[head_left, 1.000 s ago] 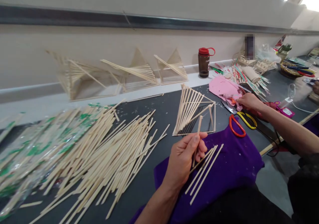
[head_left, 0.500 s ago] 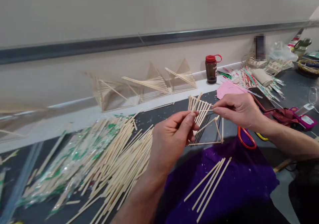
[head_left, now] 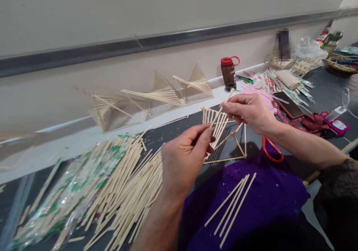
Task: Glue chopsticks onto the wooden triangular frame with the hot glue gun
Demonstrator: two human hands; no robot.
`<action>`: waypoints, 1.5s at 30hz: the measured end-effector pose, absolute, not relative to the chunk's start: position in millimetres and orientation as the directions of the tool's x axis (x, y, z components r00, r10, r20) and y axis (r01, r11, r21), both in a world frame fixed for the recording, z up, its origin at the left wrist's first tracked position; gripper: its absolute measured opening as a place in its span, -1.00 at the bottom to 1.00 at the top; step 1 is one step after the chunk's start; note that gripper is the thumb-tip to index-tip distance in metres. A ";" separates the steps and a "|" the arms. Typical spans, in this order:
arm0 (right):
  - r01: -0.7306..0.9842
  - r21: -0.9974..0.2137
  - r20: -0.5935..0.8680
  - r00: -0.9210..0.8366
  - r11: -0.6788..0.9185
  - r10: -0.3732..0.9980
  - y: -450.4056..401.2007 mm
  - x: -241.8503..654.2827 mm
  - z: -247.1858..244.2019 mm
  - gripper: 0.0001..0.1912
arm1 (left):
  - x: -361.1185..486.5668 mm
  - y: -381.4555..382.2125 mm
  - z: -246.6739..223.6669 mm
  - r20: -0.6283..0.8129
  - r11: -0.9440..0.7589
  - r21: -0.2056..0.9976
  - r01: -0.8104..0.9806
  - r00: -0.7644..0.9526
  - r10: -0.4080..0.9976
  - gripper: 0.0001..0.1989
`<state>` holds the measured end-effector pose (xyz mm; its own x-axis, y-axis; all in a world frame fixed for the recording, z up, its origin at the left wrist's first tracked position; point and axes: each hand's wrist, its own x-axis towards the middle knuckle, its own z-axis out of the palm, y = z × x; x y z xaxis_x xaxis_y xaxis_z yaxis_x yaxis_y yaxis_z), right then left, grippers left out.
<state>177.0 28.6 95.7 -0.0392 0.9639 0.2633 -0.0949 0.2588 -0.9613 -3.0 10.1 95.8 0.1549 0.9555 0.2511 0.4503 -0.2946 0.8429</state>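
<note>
Between my two hands a thin wooden stick (head_left: 217, 117) slants up to the right. My left hand (head_left: 188, 154) pinches its lower part, and the fingertips of my right hand (head_left: 247, 109) are closed on it near the upper end. Just behind them, on the dark table, stands a small frame (head_left: 237, 159) of joined sticks with a fan of slats. Several loose sticks (head_left: 236, 206) lie on the purple cloth (head_left: 268, 195) nearer to me. My left fingers hide part of the frame.
Many loose sticks (head_left: 137, 195) and plastic-wrapped bundles (head_left: 81, 180) cover the left side. Stick models (head_left: 156, 96) stand along the wall, beside a brown bottle (head_left: 229, 76). Red-handled scissors (head_left: 272, 150), a phone (head_left: 288, 105) and a purple device (head_left: 335, 126) lie to the right.
My right hand has moved left and up from the frame's right side onto the upper part of the stick. My left hand keeps its pinch. The camera view has shifted slightly.
</note>
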 end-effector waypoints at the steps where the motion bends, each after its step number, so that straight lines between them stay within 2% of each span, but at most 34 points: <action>1: -0.101 -0.965 0.247 -0.044 0.241 0.968 28.8 177.3 95.9 -0.67 | -6.6 8.4 93.6 0.248 -0.283 0.841 0.461 0.136 0.959 -0.72; 4: -0.070 -0.988 0.149 -0.138 0.141 0.979 26.6 179.9 92.3 -0.66 | -17.2 2.6 85.5 0.261 -0.271 0.813 0.515 0.094 0.961 -0.74; 7: 0.049 -0.995 0.069 -0.209 0.081 0.975 23.9 191.3 83.8 -0.68 | -26.7 -2.1 75.7 0.299 -0.282 0.747 0.602 0.075 0.951 -0.73; 11: 0.143 -0.986 0.082 -0.034 0.086 0.996 32.4 217.4 69.7 -0.75 | -32.0 -1.2 63.9 0.378 -0.362 0.623 0.693 0.138 0.915 -0.74; 15: 0.233 -0.972 0.029 0.082 0.009 0.996 55.8 235.1 52.4 -0.87 | -28.2 7.0 59.0 0.433 -0.479 0.461 0.747 0.281 0.856 -0.75; 17: 0.293 -0.956 -0.001 0.081 -0.025 0.997 68.2 238.3 43.1 -0.91 | -25.6 11.6 58.6 0.444 -0.517 0.375 0.770 0.340 0.829 -0.75; 20: 0.397 -0.916 -0.053 0.035 -0.063 0.998 82.9 239.0 31.7 -0.82 | -22.4 18.0 58.8 0.427 -0.535 0.284 0.796 0.395 0.813 -0.74; 24: 0.493 -0.870 -0.025 -0.063 0.009 0.998 95.3 238.0 21.2 -0.79 | -20.1 25.5 61.0 0.373 -0.533 0.234 0.813 0.431 0.821 -0.74; 27: 0.493 -0.868 -0.005 -0.134 0.062 0.991 101.5 237.0 13.1 -0.78 | -19.8 30.5 63.9 0.339 -0.520 0.181 0.835 0.444 0.830 -0.75; 31: 0.412 -0.908 -0.010 -0.189 0.070 0.982 106.2 235.7 3.5 -0.81 | -19.1 35.7 66.7 0.278 -0.505 0.125 0.854 0.459 0.844 -0.75; 39: 0.236 -0.970 -0.120 -0.265 -0.056 0.957 103.7 234.5 5.9 -0.82 | -14.8 41.8 67.2 0.239 -0.518 0.089 0.851 0.486 0.840 -0.68; 45: 0.187 -0.978 -0.141 -0.285 -0.089 0.948 102.3 236.6 5.0 -0.81 | -13.0 43.8 67.0 0.244 -0.535 0.067 0.842 0.506 0.827 -0.69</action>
<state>236.6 102.3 5.0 -0.2846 0.9483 -0.1407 0.1873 -0.0889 -0.9783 -13.0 43.8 67.0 0.5059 0.8275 0.2437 0.8424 -0.5346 0.0666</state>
